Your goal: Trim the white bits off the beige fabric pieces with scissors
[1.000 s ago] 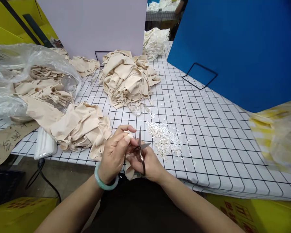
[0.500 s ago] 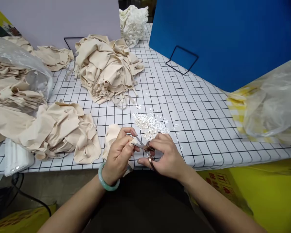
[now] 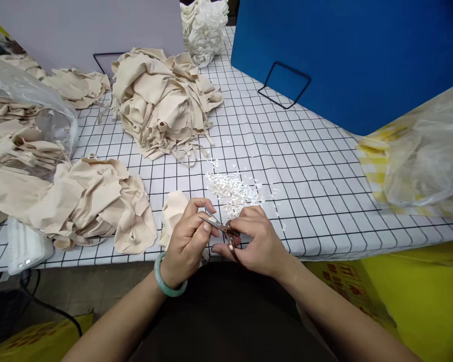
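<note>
My right hand [image 3: 259, 241] has its fingers in the copper-coloured handles of a small pair of scissors [image 3: 218, 225]. The silvery blades point left, slightly apart, right at the fingertips of my left hand [image 3: 191, 234]. That hand is closed in a pinch, with a green bangle at its wrist. A beige fabric piece [image 3: 172, 211] shows behind and below the left hand, and seems to run into its grip. What lies between the fingertips is mostly hidden. Just beyond both hands, many small white clippings [image 3: 234, 191] are scattered on the checked tablecloth [image 3: 305, 191].
Beige fabric pieces are heaped at the near left [image 3: 94, 201] and farther back [image 3: 166, 100]. A clear plastic bag [image 3: 26, 75] holds more at the left. A white device [image 3: 28, 246] sits by the edge. A blue board [image 3: 335, 55] and another plastic bag [image 3: 430, 161] stand right.
The scissors have turned slightly and their blades reach farther over the left fingertips. The pale scrap seen at the left thumb is no longer visible. Both hands stay nearly in place.
</note>
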### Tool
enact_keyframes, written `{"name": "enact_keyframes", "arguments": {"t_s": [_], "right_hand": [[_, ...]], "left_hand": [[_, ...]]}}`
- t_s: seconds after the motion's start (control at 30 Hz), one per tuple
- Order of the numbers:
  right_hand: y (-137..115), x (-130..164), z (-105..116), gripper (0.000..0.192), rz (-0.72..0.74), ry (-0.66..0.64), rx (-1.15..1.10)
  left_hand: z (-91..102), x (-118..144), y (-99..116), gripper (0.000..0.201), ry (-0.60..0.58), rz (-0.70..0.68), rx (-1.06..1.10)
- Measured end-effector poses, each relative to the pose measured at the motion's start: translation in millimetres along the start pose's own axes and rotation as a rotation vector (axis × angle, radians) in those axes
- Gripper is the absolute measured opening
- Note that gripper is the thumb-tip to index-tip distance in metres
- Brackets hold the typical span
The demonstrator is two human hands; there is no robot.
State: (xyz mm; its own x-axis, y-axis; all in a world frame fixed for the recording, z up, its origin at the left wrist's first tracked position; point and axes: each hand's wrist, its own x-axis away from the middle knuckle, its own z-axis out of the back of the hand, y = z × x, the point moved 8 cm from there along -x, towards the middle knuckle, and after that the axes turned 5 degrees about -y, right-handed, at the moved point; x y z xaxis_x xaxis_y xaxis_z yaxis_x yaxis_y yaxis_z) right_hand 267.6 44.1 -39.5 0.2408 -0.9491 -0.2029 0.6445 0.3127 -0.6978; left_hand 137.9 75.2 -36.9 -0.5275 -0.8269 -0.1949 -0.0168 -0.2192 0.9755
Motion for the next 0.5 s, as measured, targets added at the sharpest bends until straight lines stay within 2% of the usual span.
{"name": "enact_keyframes", "arguments": {"t_s": [0.23, 0.5], "right_hand": [[3.1, 7.6, 3.5, 0.049, -0.01, 0.062, 0.05], [15.9, 32.6, 8.7, 0.05, -0.054, 0.185, 0.164]], "left_hand": [[-4.8, -1.5, -0.9, 0.031, -0.03, -0.012, -0.058], [-26.9, -11.1, -1.8, 0.029, -0.15, -0.014, -0.089]]}}
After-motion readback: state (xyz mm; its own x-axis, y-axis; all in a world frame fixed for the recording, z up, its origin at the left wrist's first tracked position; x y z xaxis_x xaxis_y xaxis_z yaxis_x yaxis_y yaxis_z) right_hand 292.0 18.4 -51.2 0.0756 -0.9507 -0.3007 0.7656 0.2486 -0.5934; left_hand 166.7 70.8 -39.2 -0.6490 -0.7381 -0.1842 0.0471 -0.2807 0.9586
